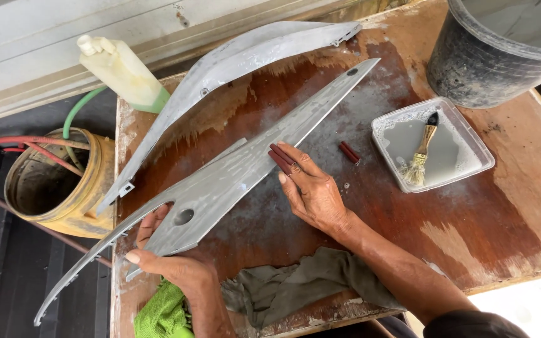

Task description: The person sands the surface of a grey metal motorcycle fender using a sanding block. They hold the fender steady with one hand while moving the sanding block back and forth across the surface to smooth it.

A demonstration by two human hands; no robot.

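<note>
Grey panel (220, 181) edge beneath both hands

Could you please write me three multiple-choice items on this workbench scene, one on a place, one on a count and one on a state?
1. Where does the paintbrush lie?
A. in the white tray
B. in the black bucket
C. on the green cloth

2. How many long grey panels lie on the table?
A. one
B. two
C. four

3. What is the right hand doing?
A. hanging free above the table
B. gripping the bottle
C. pressing a dark red piece onto the near panel

Answers:
1. A, the brush rests in the tray's milky liquid.
2. B, the far panel and the near one.
3. C, the fingers lie flat on the piece, while the left hand steadies the panel's edge.
</note>
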